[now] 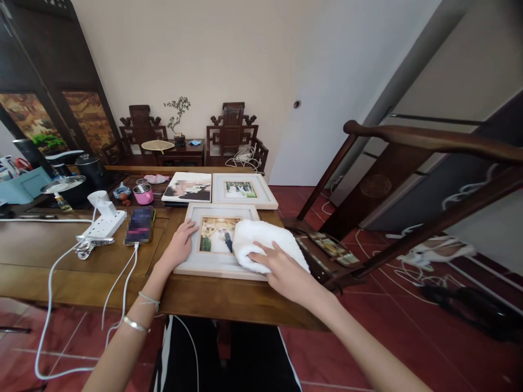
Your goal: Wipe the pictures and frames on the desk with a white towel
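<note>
Home: carved wooden chairs (233, 130), potted tree (178, 117), framed photo (216, 239).

Potted bonsai (178, 109) between wooden chairs (233, 124)

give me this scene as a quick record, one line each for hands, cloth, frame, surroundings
left hand: on the left edge of the picture frame, left hand bare
right hand: right hand on the white cloth
cloth: covers the frame's right part
frame: lying on the wooden table
leftward: phone, power strip
</note>
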A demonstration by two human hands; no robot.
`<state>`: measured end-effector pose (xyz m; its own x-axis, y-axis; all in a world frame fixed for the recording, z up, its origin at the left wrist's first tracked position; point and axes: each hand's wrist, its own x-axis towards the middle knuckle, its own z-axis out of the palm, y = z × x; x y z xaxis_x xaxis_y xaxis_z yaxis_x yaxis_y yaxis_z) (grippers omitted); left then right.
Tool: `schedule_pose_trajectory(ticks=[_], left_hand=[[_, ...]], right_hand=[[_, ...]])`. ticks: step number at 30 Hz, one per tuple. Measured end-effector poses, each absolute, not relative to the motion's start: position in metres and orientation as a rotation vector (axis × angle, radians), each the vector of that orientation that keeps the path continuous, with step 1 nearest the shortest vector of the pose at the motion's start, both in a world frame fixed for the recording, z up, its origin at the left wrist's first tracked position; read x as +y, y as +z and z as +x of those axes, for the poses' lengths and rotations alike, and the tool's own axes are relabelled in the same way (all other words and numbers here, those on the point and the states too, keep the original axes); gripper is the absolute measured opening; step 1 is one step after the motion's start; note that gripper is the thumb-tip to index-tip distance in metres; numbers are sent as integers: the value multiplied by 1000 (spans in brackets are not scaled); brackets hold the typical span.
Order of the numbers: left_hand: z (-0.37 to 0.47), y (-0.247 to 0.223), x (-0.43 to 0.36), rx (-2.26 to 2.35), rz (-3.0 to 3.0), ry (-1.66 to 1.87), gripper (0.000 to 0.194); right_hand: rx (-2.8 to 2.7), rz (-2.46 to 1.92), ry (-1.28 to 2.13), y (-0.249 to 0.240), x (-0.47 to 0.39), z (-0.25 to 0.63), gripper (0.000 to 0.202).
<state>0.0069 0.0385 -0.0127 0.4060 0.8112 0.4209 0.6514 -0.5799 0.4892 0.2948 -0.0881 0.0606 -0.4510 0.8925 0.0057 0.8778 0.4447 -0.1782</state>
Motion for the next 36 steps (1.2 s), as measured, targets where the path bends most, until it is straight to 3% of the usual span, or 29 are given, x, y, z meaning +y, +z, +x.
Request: schedule_pose_trajectory(ticks=[11,16,25,36], left_hand=[[6,-14,38,1284,2398,950,48],[8,-13,37,1285,2390,953,47],[7,-14,38,1283,2407,944,48],[8,-13,37,1288,2405,939,48]], right_hand=[[-2363,-1565,87,39,11,317,68],[-2493,-1620,47,45,-16,300,69],[-2643,-1589,282,72,-107,287,71],[-2457,-1592,139,45,-37,298,67]])
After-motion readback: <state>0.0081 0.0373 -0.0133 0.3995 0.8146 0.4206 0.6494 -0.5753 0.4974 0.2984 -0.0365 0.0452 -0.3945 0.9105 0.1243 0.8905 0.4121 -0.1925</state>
